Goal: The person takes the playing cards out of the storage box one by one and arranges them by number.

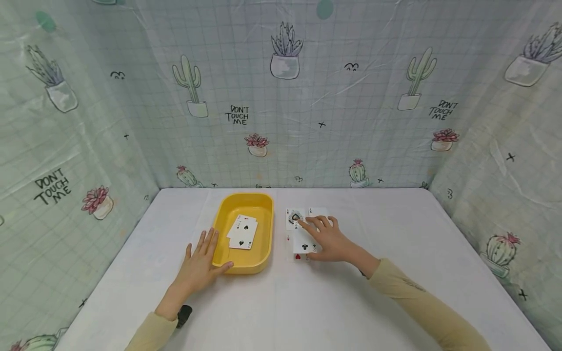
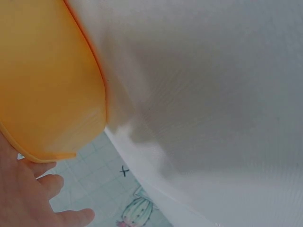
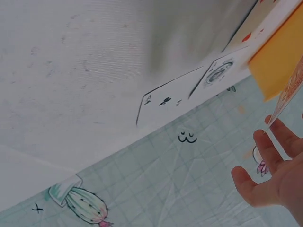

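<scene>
In the head view my right hand point(image 1: 331, 241) holds a playing card point(image 1: 303, 240) showing a club, thumb at its near edge and a finger at its far edge. The right wrist view catches this card point(image 3: 289, 90) nearly edge-on, its reddish back showing. Beneath it lies a card with a red heart point(image 1: 298, 257), partly covered. Just beyond are an ace of spades point(image 1: 295, 214) and another ace point(image 1: 317, 211), partly behind the fingers. My left hand point(image 1: 199, 265) rests on the yellow tray point(image 1: 268, 234), fingers extended along its left rim, thumb at the near rim.
Inside the tray a few overlapping cards point(image 1: 243, 236) lie face up, a spade card on top. The white table point(image 1: 307, 307) ends at a cactus-printed cloth point(image 1: 281, 107) behind and at both sides.
</scene>
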A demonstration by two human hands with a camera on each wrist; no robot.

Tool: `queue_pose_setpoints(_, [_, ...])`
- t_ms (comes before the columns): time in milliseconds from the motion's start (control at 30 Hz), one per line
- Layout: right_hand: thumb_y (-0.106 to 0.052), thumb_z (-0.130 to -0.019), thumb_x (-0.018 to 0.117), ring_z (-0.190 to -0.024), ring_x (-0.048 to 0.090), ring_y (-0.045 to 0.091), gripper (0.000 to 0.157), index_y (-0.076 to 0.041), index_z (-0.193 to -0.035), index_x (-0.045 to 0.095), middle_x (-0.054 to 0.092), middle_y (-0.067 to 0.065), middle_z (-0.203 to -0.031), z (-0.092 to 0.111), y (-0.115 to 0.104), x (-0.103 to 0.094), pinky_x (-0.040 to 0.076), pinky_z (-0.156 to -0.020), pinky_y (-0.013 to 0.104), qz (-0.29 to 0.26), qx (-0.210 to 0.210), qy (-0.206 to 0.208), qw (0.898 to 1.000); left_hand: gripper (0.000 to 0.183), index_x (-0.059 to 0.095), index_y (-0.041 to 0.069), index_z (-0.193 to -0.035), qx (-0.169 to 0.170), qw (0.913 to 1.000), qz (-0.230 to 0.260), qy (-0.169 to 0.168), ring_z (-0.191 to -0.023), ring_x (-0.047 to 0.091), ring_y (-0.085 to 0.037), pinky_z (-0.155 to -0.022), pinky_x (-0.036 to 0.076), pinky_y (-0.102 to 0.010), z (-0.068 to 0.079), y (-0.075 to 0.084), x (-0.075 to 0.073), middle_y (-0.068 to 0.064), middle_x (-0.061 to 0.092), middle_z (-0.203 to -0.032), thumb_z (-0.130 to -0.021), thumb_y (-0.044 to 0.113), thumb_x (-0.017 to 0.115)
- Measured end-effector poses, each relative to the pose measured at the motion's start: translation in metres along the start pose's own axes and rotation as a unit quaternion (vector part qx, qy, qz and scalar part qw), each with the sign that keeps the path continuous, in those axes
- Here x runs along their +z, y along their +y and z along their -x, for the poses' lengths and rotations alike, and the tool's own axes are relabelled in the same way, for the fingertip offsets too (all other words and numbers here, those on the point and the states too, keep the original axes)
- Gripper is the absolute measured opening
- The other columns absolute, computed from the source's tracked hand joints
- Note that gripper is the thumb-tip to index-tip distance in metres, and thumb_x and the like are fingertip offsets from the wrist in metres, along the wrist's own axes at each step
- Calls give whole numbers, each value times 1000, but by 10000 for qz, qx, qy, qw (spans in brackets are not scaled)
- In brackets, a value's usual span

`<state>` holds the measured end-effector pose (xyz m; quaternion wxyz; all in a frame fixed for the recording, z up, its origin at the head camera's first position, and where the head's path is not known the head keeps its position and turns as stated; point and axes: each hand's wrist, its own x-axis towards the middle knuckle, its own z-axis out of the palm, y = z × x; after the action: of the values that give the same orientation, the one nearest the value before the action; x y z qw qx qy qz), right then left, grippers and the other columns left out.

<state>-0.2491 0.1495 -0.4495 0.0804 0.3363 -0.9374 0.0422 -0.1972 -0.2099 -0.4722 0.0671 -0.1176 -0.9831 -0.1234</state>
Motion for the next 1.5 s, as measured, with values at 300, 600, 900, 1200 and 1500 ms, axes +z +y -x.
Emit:
queue_pose_setpoints(300, [-45,-71,67,-118,37,30,85,-19,-141,26,40,9,-134,10,14,9,28,-92,59,200,-179,84,9996,97,10,6,-144,-14,10000,-28,-29,-137,10,-35,-102,9,-65,-2,-1,-1,-14,11,-150,-77,65,49])
queue_pose_setpoints(600, [-43,-71,67,-118,37,29,84,-21,-141,26,40,9,-134,18,29,24,27,-92,59,101,-73,-215,9997,98,10,7,-144,-21,10000,-68,-35,-137,10,-35,-102,11,-64,-3,-2,1,-13,10,-151,-76,69,44])
queue_pose_setpoints(900, [-39,-71,65,-118,36,29,82,-23,-141,25,39,9,-134,29,39,29,28,-92,59,19,11,-396,9992,98,11,7,-144,-58,10000,-66,-32,-137,11,-36,-103,11,-64,-1,0,1,-14,11,-150,-76,67,48])
queue_pose_setpoints(1200, [-37,-73,63,-120,35,30,79,-24,-141,25,39,10,-135,32,42,27,25,-93,60,-145,148,-619,9979,97,11,7,-144,-30,10000,0,1,-137,12,-36,-102,10,-65,0,0,0,-14,12,-150,-76,66,49])
queue_pose_setpoints(1500, [-37,-73,61,-120,35,30,80,-25,-142,23,39,9,-135,32,42,28,25,-93,60,-118,98,-659,9977,96,11,7,-144,-60,10000,20,-1,-137,11,-36,-102,10,-64,1,2,-1,-14,12,-150,-76,63,51])
